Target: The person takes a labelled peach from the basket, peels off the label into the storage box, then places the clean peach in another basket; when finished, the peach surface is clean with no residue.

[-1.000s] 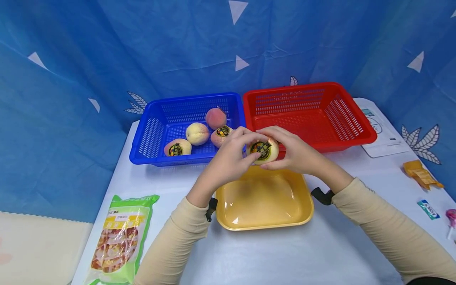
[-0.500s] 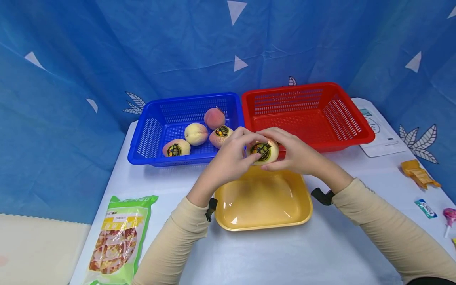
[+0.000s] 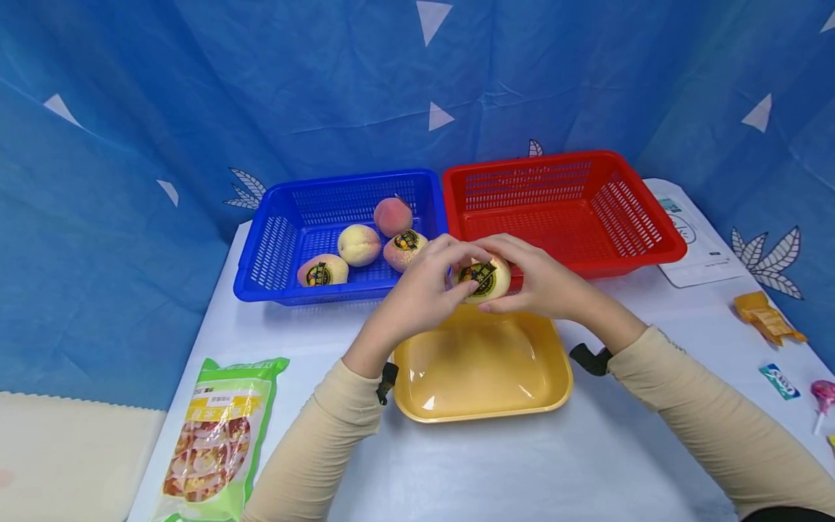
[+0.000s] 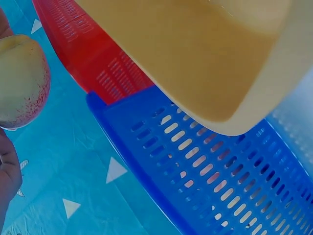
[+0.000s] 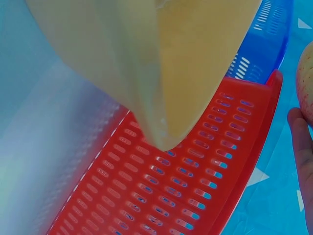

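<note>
Both hands hold one pale yellow peach [image 3: 491, 281] above the far end of a yellow tray [image 3: 483, 370]. It carries a black-and-gold round sticker facing the head camera. My left hand [image 3: 427, 286] grips it from the left, thumb on the sticker; my right hand [image 3: 544, 283] curls round its right side, thumb below. At the left edge of the left wrist view, the peach [image 4: 22, 83] shows a red blush near part of the hand [image 4: 7, 169]. The right wrist view catches only a sliver of the peach [image 5: 306, 83] and a finger [image 5: 301, 147].
Behind the left hand is a blue basket [image 3: 261, 290] with several peaches [image 3: 359, 245], some stickered. A red basket [image 3: 642, 264] stands beside it. A green food bag [image 3: 218, 435] lies left; an orange wrapper [image 3: 770, 319], small packet [image 3: 779, 382] and lollipop [image 3: 823, 393] lie right.
The head view has shifted slightly. A dark diagonal strip seen across the sticker one second ago now lies higher, against the label. Both hands keep their hold on the peach in the same place.
</note>
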### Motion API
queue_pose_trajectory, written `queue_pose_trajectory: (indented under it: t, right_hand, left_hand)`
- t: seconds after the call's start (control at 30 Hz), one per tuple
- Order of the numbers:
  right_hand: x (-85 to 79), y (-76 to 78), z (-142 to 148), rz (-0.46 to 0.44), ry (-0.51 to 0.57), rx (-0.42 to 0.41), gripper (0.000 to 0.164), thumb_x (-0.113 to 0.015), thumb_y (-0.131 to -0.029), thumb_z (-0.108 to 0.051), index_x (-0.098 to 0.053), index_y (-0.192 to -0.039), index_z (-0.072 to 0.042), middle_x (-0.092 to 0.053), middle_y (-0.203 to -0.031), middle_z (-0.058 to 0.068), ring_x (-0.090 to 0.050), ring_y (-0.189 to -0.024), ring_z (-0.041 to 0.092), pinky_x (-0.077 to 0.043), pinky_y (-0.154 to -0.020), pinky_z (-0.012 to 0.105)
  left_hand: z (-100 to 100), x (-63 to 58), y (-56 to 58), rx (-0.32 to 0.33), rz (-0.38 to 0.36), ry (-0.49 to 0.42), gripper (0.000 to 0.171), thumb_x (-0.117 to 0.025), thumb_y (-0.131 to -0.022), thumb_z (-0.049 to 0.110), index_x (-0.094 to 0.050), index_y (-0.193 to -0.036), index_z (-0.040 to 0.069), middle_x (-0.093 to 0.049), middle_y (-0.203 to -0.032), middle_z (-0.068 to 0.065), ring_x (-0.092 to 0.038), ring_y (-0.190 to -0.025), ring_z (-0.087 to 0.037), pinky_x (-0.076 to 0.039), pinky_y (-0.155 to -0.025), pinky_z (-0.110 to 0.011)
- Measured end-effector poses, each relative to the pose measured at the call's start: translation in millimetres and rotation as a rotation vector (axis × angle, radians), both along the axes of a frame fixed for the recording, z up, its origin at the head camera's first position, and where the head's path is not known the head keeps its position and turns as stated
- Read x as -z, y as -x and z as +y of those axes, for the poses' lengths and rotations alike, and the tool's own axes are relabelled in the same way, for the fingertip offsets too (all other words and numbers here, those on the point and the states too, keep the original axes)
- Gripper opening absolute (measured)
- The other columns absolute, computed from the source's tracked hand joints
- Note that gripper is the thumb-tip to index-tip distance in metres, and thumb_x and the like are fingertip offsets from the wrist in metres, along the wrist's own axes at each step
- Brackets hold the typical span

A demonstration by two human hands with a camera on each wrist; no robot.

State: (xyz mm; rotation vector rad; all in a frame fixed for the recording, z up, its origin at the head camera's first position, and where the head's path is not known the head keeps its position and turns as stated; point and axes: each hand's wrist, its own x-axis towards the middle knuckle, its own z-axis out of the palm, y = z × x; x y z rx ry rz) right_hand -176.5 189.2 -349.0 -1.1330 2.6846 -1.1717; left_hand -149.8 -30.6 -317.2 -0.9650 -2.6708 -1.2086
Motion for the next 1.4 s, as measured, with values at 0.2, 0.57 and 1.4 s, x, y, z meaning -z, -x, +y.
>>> queue_pose_trajectory:
  t: [0.2, 0.57, 1.4]
  right_hand:
    - [-0.4, -0.5, 0.5, -0.026, 0.0, 0.005, 0.076, -0.087, -0.075, -0.036, -0.051, -0.14, -0.02, -0.055, -0.134, -0.008, -0.053, -0.121, 0.007, -0.055, -0.097, 0.033]
    - [1.2, -0.2, 2.4, -0.052, 0.018, -0.009, 0.076, -0.088, -0.075, -0.03, -0.05, -0.14, -0.021, -0.054, -0.135, -0.007, -0.053, -0.12, 0.007, -0.054, -0.095, 0.025]
    - [2.9, -0.6, 8.8, -0.04, -0.003, 0.04, 0.08, -0.087, -0.076, -0.032, -0.047, -0.143, -0.016, -0.053, -0.136, -0.004, -0.053, -0.122, 0.011, -0.056, -0.096, 0.037]
  left_hand:
    - [0.7, -0.3, 1.4, 0.003, 0.005, -0.017, 0.035, -0.049, -0.093, -0.007, -0.069, -0.112, 0.015, -0.058, -0.097, -0.003, -0.052, -0.09, -0.013, -0.048, -0.076, -0.026]
    - [1.3, -1.8, 1.2, 0.005, -0.039, -0.032, 0.033, -0.052, -0.093, -0.006, -0.068, -0.114, 0.014, -0.062, -0.098, -0.003, -0.056, -0.094, -0.014, -0.051, -0.082, -0.027]
    - [2.5, -4.9, -7.4, -0.059, -0.097, -0.027, 0.016, -0.064, -0.095, 0.014, -0.071, -0.109, 0.015, -0.055, -0.096, -0.004, -0.054, -0.086, -0.019, -0.048, -0.071, -0.025]
